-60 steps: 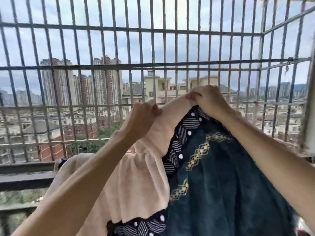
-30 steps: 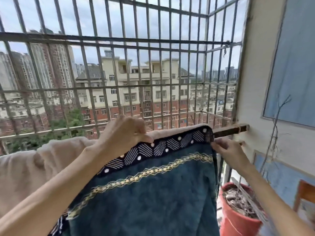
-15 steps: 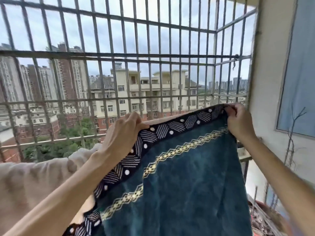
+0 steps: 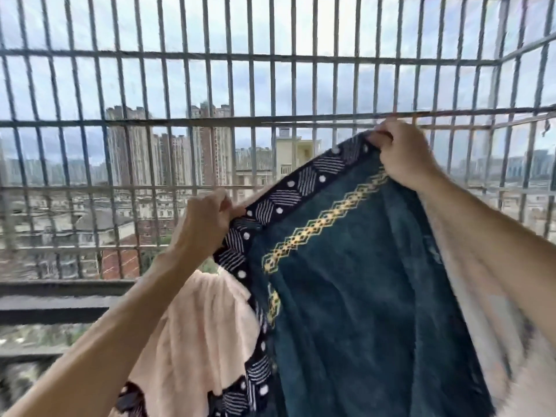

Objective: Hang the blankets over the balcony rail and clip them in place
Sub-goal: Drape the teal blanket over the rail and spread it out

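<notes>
A metal grille [image 4: 228,118] of vertical and horizontal bars closes the far side of the balcony from left to right, with tower blocks [image 4: 129,145] visible through it. The blanket [image 4: 361,296] — teal face, dark patterned border, pink reverse showing at lower left — is held up near the camera, right of centre, in front of the grille and hiding the right part of the dark balcony rail [image 4: 54,308]. The left hand [image 4: 204,224] pinches the border at centre with curled fingers; the right hand [image 4: 403,158] — higher, just beside a horizontal grille bar — grips the top corner, fingers curled round the cloth.
</notes>
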Motion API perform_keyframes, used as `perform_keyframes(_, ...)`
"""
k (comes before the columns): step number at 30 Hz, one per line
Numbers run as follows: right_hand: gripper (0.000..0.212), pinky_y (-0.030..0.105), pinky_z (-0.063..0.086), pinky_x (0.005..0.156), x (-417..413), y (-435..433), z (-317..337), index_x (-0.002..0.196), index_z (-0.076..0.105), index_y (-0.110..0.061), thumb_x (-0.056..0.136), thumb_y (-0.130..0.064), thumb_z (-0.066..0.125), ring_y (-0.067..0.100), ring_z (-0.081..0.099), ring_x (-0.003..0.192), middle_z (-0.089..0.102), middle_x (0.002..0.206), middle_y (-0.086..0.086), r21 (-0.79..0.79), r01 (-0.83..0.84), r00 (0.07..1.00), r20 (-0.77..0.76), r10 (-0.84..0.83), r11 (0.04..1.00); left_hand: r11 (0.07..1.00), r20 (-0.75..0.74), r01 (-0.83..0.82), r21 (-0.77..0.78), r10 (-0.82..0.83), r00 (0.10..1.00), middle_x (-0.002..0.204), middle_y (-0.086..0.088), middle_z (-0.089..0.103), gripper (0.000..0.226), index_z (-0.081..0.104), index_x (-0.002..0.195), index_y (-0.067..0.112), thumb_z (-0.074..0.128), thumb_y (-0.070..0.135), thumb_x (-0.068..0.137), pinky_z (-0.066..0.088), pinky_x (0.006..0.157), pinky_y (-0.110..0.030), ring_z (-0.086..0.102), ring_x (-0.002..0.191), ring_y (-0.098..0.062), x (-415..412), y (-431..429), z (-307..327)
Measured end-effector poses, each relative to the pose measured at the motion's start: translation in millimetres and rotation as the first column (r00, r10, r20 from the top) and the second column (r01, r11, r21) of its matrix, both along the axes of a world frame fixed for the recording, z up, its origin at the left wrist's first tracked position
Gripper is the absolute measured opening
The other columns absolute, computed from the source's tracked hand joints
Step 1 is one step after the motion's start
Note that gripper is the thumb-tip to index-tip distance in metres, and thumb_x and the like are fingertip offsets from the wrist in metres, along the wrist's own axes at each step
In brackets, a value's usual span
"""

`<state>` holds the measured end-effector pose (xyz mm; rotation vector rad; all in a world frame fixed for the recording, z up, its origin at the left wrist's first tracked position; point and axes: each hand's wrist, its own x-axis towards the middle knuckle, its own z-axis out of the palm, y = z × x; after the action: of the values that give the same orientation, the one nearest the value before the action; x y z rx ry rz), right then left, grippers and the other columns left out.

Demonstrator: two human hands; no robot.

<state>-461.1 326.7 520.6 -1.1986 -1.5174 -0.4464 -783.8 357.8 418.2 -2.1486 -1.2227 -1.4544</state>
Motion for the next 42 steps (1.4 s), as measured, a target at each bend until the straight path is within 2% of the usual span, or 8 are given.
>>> perform_keyframes(3, 0.007, 0.028, 0.036, 0.071, -12.6, 23.2, -55.8, 0.094, 0.064, -0.007, 0.095, -0.008, 0.057, 0.020, 0.056, 0.089, 0.063, 0.097, 0.006, -0.375, -0.019, 0.980, 0.176, 0.092, 0.927, 0.966, -0.119, -0.026, -0.258, -0.005, 0.993, 0.072, -0.005, 0.067, 0.018, 0.063, 0.072, 0.008, 0.071, 0.018, 0.086, 0.051, 0.045, -0.022, 0.059, 0.051, -0.008, -35.2, 11.4, -38.6)
perform_keyframes(6, 0.009, 0.023, 0.045, 0.067, -3.3, 44.9, -112.9, 0.086, 0.063, -0.010, 0.092, -0.017, 0.061, 0.012, 0.057, 0.079, 0.064, 0.088, -0.002, -0.756, 0.217, 0.880, 0.425, 0.211, 0.618, 0.938, -0.035, 0.050, -0.343, -0.066, 0.997, 0.074, 0.003, 0.067, 0.010, 0.068, 0.082, 0.009, 0.065, 0.013, 0.090, 0.050, 0.049, -0.017, 0.060, 0.049, 0.000, -45.4, 11.8, -52.6)
perform_keyframes(10, 0.030, 0.012, 0.038, 0.055, 2.9, 53.4, -145.1, 0.062, 0.048, -0.016, 0.090, -0.005, 0.052, 0.002, 0.039, 0.060, 0.047, 0.068, -0.010, -0.856, 0.419, 0.780, 0.510, 0.362, 0.301, 0.934, 0.040, 0.132, -0.333, -0.126, 0.991, 0.084, 0.008, 0.067, 0.021, 0.062, 0.096, 0.021, 0.053, 0.040, 0.095, 0.048, 0.051, -0.012, 0.061, 0.060, 0.008, -59.7, -3.5, -52.3)
perform_keyframes(17, 0.021, 0.019, 0.038, 0.059, -3.7, 54.6, -141.7, 0.064, 0.059, -0.014, 0.083, -0.022, 0.066, 0.009, 0.050, 0.064, 0.059, 0.067, -0.011, -0.890, 0.277, 0.793, 0.424, 0.437, 0.362, 0.921, -0.123, 0.142, -0.362, -0.199, 0.972, 0.080, 0.011, 0.071, 0.035, 0.075, 0.088, 0.024, 0.080, 0.053, 0.069, 0.050, 0.068, -0.015, 0.065, 0.079, -0.007, -94.2, -33.4, -61.9)
perform_keyframes(25, 0.035, 0.019, 0.051, 0.073, -145.0, -9.8, -111.8, 0.102, 0.065, -0.031, 0.086, -0.057, 0.048, -0.003, 0.062, 0.079, 0.067, 0.088, -0.016, -0.585, -0.324, 0.821, 0.216, 0.528, 0.743, 0.955, -0.334, 0.089, -0.282, -0.185, 0.924, 0.081, 0.009, 0.064, 0.008, 0.068, 0.084, 0.014, 0.068, 0.020, 0.089, 0.049, 0.069, -0.018, 0.060, 0.075, -0.002, -116.7, -17.4, -52.7)
perform_keyframes(31, 0.052, 0.025, 0.050, 0.093, -229.8, -15.7, -122.0, 0.120, 0.060, -0.025, 0.082, -0.060, 0.053, 0.001, 0.059, 0.101, 0.063, 0.116, -0.012, -0.615, -0.150, 0.640, 0.536, 0.550, 0.774, 0.948, -0.339, -0.062, -0.312, -0.050, 0.940, 0.080, 0.005, 0.056, 0.015, 0.058, 0.079, 0.012, 0.061, 0.014, 0.093, 0.043, 0.067, -0.019, 0.055, 0.075, -0.006, -187.4, -12.3, -56.4)
perform_keyframes(37, 0.022, 0.029, 0.052, 0.079, -274.9, -11.6, -143.2, 0.105, 0.064, -0.021, 0.089, -0.037, 0.064, 0.001, 0.056, 0.077, 0.061, 0.089, -0.014, -0.598, -0.180, 0.662, 0.513, 0.546, 0.781, 0.907, -0.353, -0.211, -0.364, 0.075, 0.933, 0.083, 0.001, 0.054, 0.015, 0.054, 0.081, 0.011, 0.058, 0.015, 0.095, 0.046, 0.071, -0.028, 0.054, 0.077, -0.013, -273.7, -12.8, -56.4)
perform_keyframes(42, 0.042, 0.015, 0.044, 0.083, -290.0, -14.0, -154.4, 0.125, 0.056, -0.026, 0.090, -0.049, 0.058, -0.010, 0.050, 0.088, 0.057, 0.105, -0.018, -0.558, -0.179, 0.748, 0.458, 0.481, 0.810, 0.854, -0.358, -0.326, -0.406, 0.180, 0.916, 0.086, -0.002, 0.050, 0.015, 0.053, 0.081, 0.010, 0.054, 0.013, 0.096, 0.041, 0.070, -0.024, 0.052, 0.079, -0.017, -342.8, -7.6, -51.7)
